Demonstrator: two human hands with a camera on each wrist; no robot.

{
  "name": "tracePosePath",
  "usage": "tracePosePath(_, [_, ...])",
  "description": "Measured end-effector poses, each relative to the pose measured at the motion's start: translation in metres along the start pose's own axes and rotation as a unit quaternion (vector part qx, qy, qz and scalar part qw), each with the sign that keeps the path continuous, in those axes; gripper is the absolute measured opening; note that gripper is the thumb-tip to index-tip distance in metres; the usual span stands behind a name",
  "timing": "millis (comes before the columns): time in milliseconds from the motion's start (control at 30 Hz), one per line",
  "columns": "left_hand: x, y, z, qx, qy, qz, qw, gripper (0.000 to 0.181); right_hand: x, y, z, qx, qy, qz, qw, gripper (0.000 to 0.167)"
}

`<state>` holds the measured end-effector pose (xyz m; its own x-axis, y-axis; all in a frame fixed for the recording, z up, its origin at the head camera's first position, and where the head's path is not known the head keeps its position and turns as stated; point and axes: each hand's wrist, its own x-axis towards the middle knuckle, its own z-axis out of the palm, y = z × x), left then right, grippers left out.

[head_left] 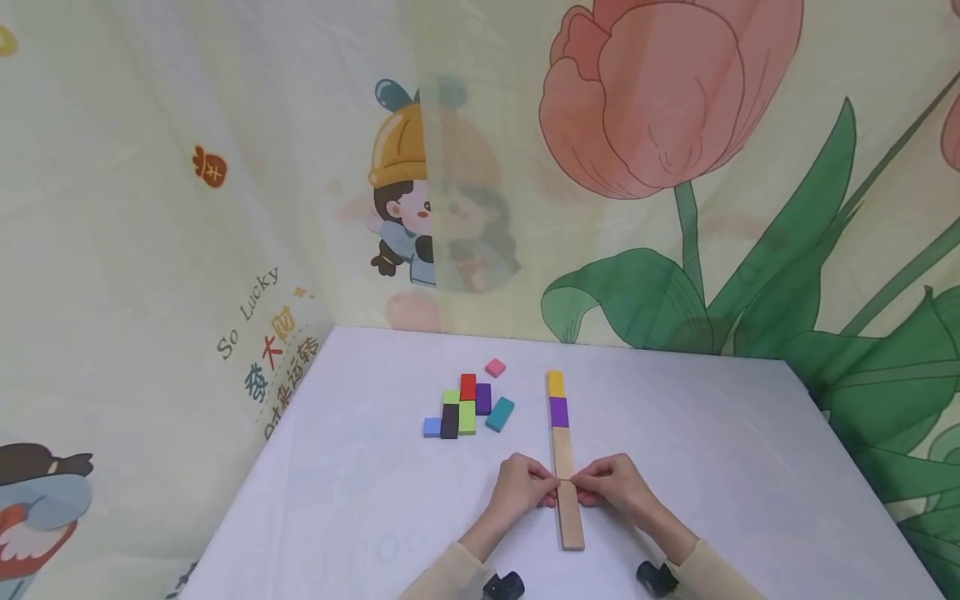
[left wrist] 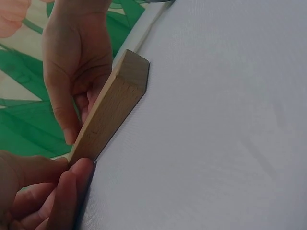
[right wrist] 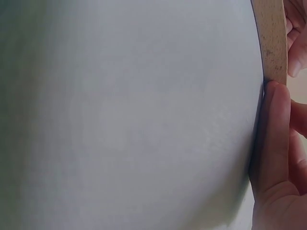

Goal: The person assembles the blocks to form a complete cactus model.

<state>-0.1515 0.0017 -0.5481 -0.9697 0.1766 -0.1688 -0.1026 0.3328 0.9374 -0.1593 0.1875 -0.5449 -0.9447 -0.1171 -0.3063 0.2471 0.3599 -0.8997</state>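
A straight row of blocks lies on the white table: a yellow block (head_left: 555, 383) at the far end, a purple block (head_left: 558, 412), then two long plain wooden blocks, the farther one (head_left: 562, 452) and the nearer one (head_left: 571, 523). Where the two wooden blocks meet, my left hand (head_left: 521, 483) grips the left side with thumb and fingers. Opposite it, my right hand (head_left: 617, 485) holds the right side at the same joint. A wooden block (left wrist: 112, 105) rises past the left fingertips in the left wrist view. Along its side (right wrist: 271, 43) lies a right finger in the right wrist view.
Left of the row lies a loose group: red (head_left: 468, 387), dark purple (head_left: 483, 399), black (head_left: 449, 422), light green (head_left: 467, 418), blue (head_left: 432, 427) and teal (head_left: 500, 414) blocks. A small pink block (head_left: 495, 367) sits behind them. A printed curtain (head_left: 480, 167) hangs behind the table.
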Motion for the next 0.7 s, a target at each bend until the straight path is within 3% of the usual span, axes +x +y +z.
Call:
tracePosePath(467, [0.004,0.001,-0.001,0.015,0.015,0.004,0.9998,0.008,0.003,0.001,0.0,-0.015,0.012,-0.004,0.9998,0.012])
tracePosePath(600, [0.012,0.001,-0.006,0.033,0.033,0.019,0.9987,0.009,0.009,-0.002,-0.003,-0.034,0.031,0.003,0.9989,0.015])
tracePosePath(700, [0.025,0.003,-0.008,0.052,0.062,0.035,0.9961,0.012,0.02,-0.007,-0.009,-0.05,0.055,0.001,0.9972,0.018])
